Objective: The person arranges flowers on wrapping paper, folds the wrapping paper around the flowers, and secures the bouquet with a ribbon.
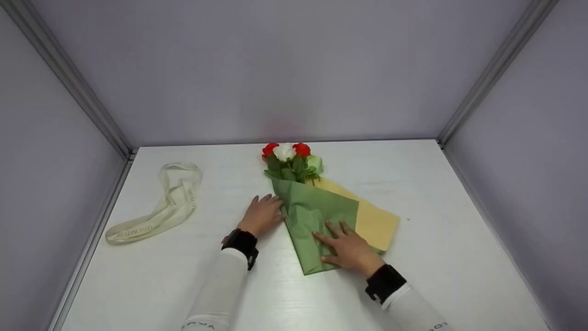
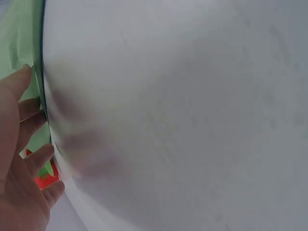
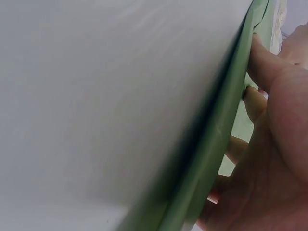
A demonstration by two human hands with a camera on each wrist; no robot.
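A bouquet lies on the white table, its red, white and pale green flowers (image 1: 285,153) pointing toward the back wall. Green wrapping paper (image 1: 317,202) is folded over the stems, and a yellow inner side (image 1: 374,223) shows on the right. My left hand (image 1: 262,215) rests at the paper's left edge, fingers relaxed and fingertips right at the fold. Spread flat, my right hand (image 1: 350,248) presses on the lower right of the green paper. In the right wrist view, the fingers (image 3: 262,60) lie over the paper's edge. The stems are hidden inside the wrap.
A loosely looped cream ribbon (image 1: 179,202) with printed lettering lies on the left of the table (image 1: 459,276). Grey walls with metal corner posts (image 1: 496,69) enclose the table at the back and both sides.
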